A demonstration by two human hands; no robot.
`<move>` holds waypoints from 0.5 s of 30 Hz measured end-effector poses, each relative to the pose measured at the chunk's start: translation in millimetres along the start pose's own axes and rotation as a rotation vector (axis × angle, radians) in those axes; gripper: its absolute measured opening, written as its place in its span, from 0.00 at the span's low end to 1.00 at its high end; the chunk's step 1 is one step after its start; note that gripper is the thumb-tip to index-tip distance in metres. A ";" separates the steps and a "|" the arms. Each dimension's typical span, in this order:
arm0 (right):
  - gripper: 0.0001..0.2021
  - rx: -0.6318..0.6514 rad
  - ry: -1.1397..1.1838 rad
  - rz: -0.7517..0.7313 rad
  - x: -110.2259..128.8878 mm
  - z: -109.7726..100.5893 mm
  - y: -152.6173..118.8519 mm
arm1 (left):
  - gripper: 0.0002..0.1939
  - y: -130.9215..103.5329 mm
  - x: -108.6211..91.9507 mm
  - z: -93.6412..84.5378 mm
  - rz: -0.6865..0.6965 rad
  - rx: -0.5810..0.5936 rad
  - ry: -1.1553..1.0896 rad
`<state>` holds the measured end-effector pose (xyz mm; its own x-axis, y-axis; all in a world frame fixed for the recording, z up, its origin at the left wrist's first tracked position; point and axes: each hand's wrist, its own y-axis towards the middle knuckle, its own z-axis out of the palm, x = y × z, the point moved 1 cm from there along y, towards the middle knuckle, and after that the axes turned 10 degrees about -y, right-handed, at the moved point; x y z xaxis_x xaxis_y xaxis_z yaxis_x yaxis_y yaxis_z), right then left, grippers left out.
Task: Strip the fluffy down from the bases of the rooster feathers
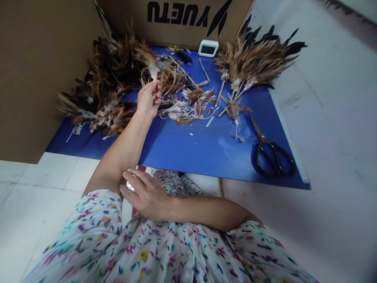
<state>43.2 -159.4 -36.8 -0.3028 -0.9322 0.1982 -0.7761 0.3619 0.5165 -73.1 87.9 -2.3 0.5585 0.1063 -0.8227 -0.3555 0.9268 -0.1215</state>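
My left hand (150,97) reaches out over the blue board (188,151), its thumb and fingers pinched on the pale base of a brown feather tuft (151,65). The tuft points up and away from me. My right hand (147,193) lies across my body, with its bent, slightly parted fingers touching my left arm near the elbow. A small white patch shows between those fingers; I cannot tell what it is. Beyond and left of my left hand is a heap of brown and black feathers (108,78). Loose feathers and fluff (188,104) lie just to its right.
Black-handled scissors (272,155) lie at the board's right end. Behind them are bundled feathers on sticks (256,59) and a small tuft (235,108). A white digital timer (208,48) stands at the back. Cardboard walls (182,29) close off the back and left.
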 end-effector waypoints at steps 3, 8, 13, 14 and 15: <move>0.18 0.009 0.028 0.005 -9.7 -2.4 8.0 | 0.13 5.6 4.9 -4.7 0.064 0.010 0.036; 0.20 0.048 -0.062 0.103 -45.7 -17.3 31.3 | 0.17 13.7 7.6 -13.2 0.111 0.013 0.031; 0.13 0.074 -0.179 0.290 -128.3 -59.6 45.6 | 0.08 2.9 2.6 -7.0 0.063 0.054 -0.020; 0.12 0.048 -0.195 0.366 -150.5 -69.1 45.2 | 0.07 -1.3 2.1 -4.1 0.057 0.058 -0.013; 0.12 0.027 -0.204 0.437 -173.2 -77.8 43.5 | 0.07 -5.4 2.0 -0.9 0.052 0.060 -0.001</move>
<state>104.9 17.6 16.1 -0.7040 -0.6744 0.2226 -0.5653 0.7218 0.3993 -70.7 82.8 -3.8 0.5411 0.1555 -0.8265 -0.3384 0.9399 -0.0448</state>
